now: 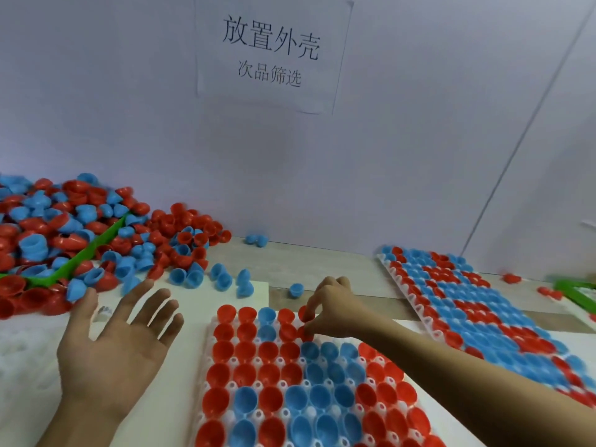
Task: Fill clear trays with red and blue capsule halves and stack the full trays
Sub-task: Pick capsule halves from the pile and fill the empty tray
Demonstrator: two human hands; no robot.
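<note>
red and blue capsule halves (pixel 280 382) fill most of the clear tray (pixel 209 359) in the near middle of the desk (pixel 322 269), each half sitting open side up in its own pocket. the right hand (pixel 329 308) reaches over the tray's far edge with its fingers curled, pinching a red half (pixel 305 312) at the top row, right beside another red half just below it. the left hand (pixel 119 353) hovers left of the tray, palm down with fingers spread and straight, grasping nothing. a loose pile of halves (pixel 80 240) heaps up at the far left, spilling over a green bin edge (pixel 87 250) onto the desk, with a few stray blue halves (pixel 222 279) lying between the pile and the tray. a second tray (pixel 477 311), full of red and blue halves, lies on the right, well apart from the first. a paper sign (pixel 271 53) with printed characters hangs on the pale wall (pixel 96 91) behind.
</note>
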